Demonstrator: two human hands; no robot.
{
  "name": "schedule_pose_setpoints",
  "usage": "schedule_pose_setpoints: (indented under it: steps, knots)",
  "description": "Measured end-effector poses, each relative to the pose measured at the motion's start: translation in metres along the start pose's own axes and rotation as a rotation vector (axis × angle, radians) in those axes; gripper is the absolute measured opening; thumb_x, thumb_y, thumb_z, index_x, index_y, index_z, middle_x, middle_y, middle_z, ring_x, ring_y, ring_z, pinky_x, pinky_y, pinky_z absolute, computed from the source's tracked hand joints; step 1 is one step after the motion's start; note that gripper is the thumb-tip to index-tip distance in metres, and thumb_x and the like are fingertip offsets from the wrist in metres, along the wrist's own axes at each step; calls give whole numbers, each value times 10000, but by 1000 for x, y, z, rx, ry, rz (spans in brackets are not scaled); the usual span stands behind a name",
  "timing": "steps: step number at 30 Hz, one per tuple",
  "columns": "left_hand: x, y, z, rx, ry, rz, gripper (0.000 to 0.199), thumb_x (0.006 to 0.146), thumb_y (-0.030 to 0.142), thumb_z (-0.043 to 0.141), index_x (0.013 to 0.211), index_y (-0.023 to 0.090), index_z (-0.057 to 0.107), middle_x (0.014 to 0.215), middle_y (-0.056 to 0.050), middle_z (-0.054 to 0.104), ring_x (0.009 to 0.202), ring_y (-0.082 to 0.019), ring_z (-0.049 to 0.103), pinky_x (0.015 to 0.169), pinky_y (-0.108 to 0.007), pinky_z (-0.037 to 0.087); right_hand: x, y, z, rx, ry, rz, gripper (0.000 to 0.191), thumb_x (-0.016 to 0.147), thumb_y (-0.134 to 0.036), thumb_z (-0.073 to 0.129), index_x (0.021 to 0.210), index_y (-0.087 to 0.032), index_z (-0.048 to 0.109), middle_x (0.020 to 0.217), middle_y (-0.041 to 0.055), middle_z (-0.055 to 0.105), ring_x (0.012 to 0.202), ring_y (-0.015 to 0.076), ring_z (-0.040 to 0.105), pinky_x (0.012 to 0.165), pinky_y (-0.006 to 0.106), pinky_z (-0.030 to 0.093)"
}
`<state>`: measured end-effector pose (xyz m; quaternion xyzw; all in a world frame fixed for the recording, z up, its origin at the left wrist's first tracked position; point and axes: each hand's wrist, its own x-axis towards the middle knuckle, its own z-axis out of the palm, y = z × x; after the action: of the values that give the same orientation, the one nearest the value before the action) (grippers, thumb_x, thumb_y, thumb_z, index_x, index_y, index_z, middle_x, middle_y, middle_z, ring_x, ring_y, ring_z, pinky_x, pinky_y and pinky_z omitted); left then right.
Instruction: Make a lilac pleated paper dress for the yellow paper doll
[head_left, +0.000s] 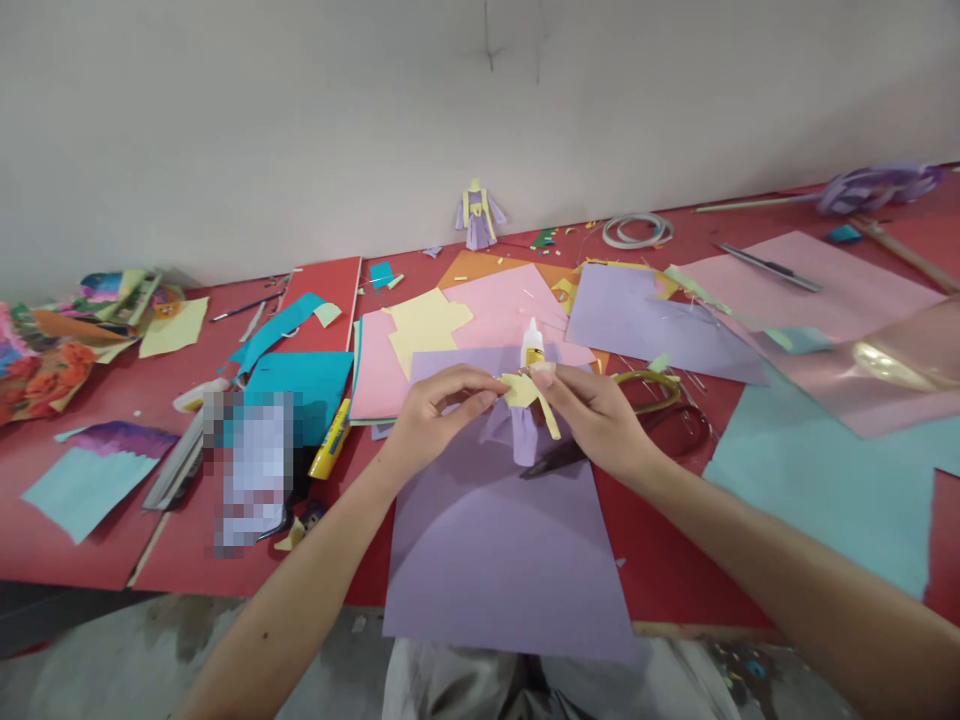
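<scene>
Between my hands is a small paper doll dress point(524, 432) with a purple skirt and pale yellow top and strips. My left hand point(446, 408) pinches its upper left side with thumb and forefinger. On the other side, my right hand point(592, 410) has its fingers closed at the upper right edge, by a yellow strip. A small white-capped glue bottle point(533, 345) stands just behind the fingers. Beneath the dress lies a large purple paper sheet point(510, 560). Dark-bladed scissors point(559, 458) are partly hidden under my right hand.
A finished-looking paper figure point(478, 215) leans on the wall. Coloured papers point(645, 310) cover the red table point(667, 560). A yellow glue tube point(330, 440) and a cutter point(180, 460) lie left; another cutter point(772, 267) and a coil of tubing point(637, 231) lie farther back.
</scene>
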<state>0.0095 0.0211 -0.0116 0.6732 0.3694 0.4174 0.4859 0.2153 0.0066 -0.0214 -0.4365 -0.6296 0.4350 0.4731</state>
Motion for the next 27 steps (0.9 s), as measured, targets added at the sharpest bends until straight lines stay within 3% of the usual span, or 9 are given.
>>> schedule_pose_setpoints:
  steps: [2,5,9,12,16,21,27]
  knots:
    - [0,-2,0,-48,35,-57,148,882,320,711,944,205,782,958,-57,755,820,-161,680,773,-278,566,0,0,-1,19,39,-27,452,983,-573,490,825,-226,732,626,3,609,597,141,587,573,276,495]
    - [1,-6,2,-180,74,-138,166,848,331,745,944,198,768,906,-39,747,778,-152,674,761,-286,565,0,3,-4,38,43,-80,313,972,-491,568,1125,-272,731,850,21,710,772,167,667,705,306,564]
    - [0,-8,8,-386,-16,-243,198,819,311,779,977,207,721,897,-19,718,750,-120,649,697,-237,535,1,6,-5,110,-5,-142,368,916,-357,690,1278,-302,653,1129,32,709,1006,175,676,895,340,583]
    - [-3,-7,13,-509,-135,-307,254,807,321,801,1005,216,681,880,-6,690,701,-104,633,664,-219,513,0,7,-2,163,-70,-144,362,901,-330,716,1257,-307,658,1140,31,700,984,169,693,923,357,589]
    - [-7,-7,15,-606,-232,-321,352,777,434,820,997,218,651,895,-20,688,720,-159,686,706,-288,550,-3,4,3,141,-46,-113,279,878,-376,736,1134,-272,703,1040,41,692,915,187,702,887,378,614]
    - [-7,-6,17,-661,-235,-338,275,814,387,790,973,203,662,878,-37,700,712,-181,706,806,-367,583,-4,0,5,111,-38,-115,198,888,-396,720,1036,-265,711,990,44,662,884,190,688,836,369,624]
    - [-5,-7,14,-573,-200,-280,241,830,366,774,954,191,664,887,-32,695,695,-159,702,720,-302,572,-3,-2,6,164,-16,-118,116,902,-354,706,972,-262,700,946,26,663,835,166,673,812,344,595]
